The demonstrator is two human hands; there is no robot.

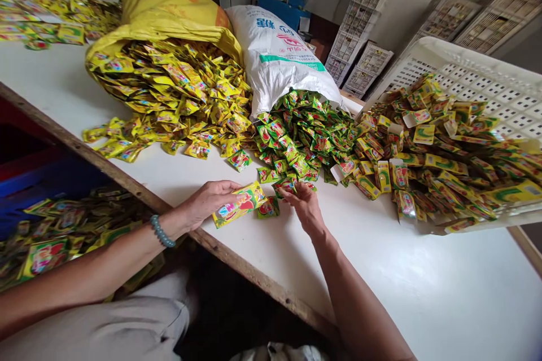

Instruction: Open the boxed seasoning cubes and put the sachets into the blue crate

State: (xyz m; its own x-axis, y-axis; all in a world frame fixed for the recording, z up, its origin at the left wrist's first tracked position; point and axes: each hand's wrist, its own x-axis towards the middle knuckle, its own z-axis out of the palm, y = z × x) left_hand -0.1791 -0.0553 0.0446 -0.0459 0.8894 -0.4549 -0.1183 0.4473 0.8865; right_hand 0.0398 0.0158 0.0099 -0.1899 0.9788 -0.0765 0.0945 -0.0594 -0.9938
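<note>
My left hand (210, 203), with a beaded bracelet at the wrist, is closed on a small yellow box (239, 205) printed with a red fruit picture, held just over the white table (271, 259). To its right my right hand (305, 207) pinches a green and red packet (286, 185) at the near edge of the green packet heap (302, 141). A loose green packet (268, 208) shows between the two hands. Left of the green heap, yellow packets (186, 90) spill from a yellow sack (169, 5).
A white printed sack (275, 45) lies behind the green packets. On the right, a white basket (486, 82) tips out many small boxes (449, 163). Below the wooden table edge (237, 268), finished-looking packs (46, 256) fill a blue bin (46, 192). White crates (355, 22) stand stacked behind.
</note>
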